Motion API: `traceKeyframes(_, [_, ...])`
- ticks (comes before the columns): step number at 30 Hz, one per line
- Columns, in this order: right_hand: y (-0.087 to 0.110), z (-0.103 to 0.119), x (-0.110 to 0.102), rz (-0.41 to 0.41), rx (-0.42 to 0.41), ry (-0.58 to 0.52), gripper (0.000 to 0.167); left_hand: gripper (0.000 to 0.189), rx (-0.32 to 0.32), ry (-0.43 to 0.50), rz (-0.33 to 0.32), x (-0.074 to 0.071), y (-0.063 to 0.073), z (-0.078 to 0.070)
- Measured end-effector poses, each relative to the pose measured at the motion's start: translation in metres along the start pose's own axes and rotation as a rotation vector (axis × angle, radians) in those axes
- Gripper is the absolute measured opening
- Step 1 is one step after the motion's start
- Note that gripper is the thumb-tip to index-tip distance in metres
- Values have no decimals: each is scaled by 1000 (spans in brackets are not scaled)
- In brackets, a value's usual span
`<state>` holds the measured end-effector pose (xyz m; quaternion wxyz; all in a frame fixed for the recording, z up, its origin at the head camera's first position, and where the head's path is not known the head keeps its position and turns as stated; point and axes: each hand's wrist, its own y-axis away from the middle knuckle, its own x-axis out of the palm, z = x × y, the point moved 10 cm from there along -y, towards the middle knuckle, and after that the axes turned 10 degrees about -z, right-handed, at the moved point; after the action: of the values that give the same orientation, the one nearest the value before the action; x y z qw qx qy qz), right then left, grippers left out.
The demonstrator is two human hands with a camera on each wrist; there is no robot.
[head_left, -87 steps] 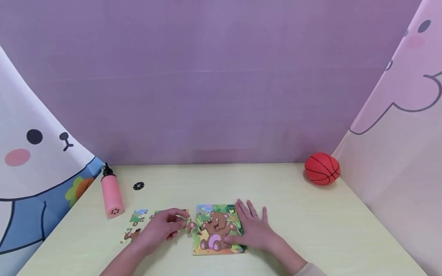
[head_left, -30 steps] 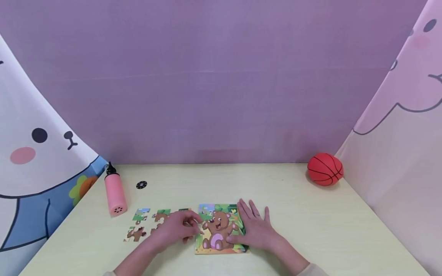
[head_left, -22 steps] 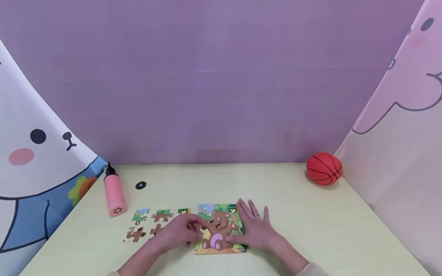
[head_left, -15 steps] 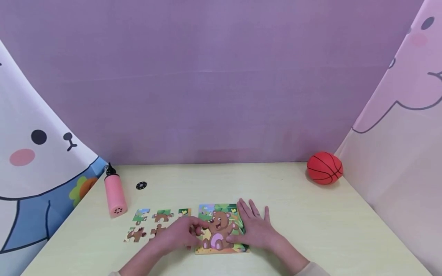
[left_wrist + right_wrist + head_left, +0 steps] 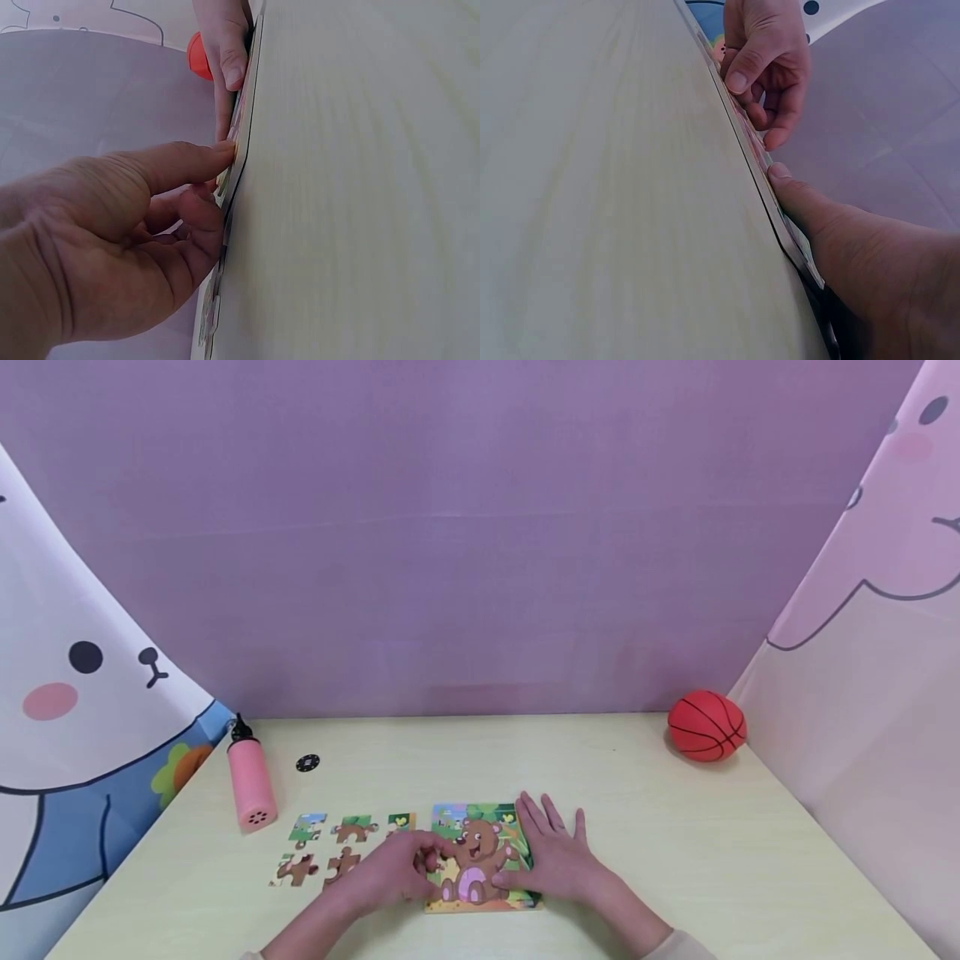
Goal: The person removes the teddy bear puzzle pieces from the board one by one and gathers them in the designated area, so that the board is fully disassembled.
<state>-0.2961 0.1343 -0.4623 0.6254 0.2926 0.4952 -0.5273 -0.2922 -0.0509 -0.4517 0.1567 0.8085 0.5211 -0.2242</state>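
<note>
A jigsaw board (image 5: 472, 906) with a bear picture lies flat on the table. My left hand (image 5: 393, 868) is at its left side in the head view, thumb and curled fingers set around a puzzle piece that they mostly hide. In the left wrist view, the thumb and fingertips of the left hand (image 5: 142, 232) meet the board's surface, with a bit of print between them. Spread fingers of my right hand (image 5: 558, 864) rest on the board's right edge. In the right wrist view, the thumb of the right hand (image 5: 840, 232) lies on the board.
Several loose puzzle pieces lie left of the left hand, among them a sky piece (image 5: 307, 828) and a brown bear piece (image 5: 296, 868). Farther back are a pink pump-like cylinder (image 5: 251, 785), a black disc (image 5: 307, 763) and a red ball (image 5: 707, 727).
My left hand has carried a puzzle piece with brown print right, from beside the board onto its left side, and has shifted slightly there. The right hand stays on the board.
</note>
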Motion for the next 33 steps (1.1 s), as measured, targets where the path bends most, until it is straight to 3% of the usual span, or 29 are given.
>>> traceKeyframes(13, [1,2,-3,3,5,-15,120,43,0,18,-70,-6,3,-4])
traceKeyframes(20, [0,0,0,10,3,-9,120,28,-66,134,-53,-5,3,-1])
traceKeyframes(33, [-1,-3,2,98,10,-60,117,26,-60,231,-91,-17,5,-4])
